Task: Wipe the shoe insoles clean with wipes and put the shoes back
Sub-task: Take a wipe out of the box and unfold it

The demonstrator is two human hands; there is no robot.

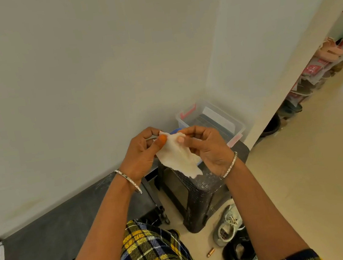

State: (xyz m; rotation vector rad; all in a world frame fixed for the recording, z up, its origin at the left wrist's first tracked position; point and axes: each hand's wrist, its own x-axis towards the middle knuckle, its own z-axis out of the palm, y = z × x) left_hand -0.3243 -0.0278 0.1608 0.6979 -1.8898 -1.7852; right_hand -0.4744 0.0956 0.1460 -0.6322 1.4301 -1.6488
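Both hands up at chest height: the left hand [142,154] and right hand [205,147] each pinch the top edge of a white wipe [179,157], which hangs between them. Pale sneaker [227,225] and, apparently, a dark shoe [237,252] lie on the floor beside the black stool [200,194].

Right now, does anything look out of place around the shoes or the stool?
A small brass-coloured tube lies loose on the floor beside the black shoe; it matches nothing nearby. The wipe, pinched between left hand and right hand, looks whole. No spill shows.
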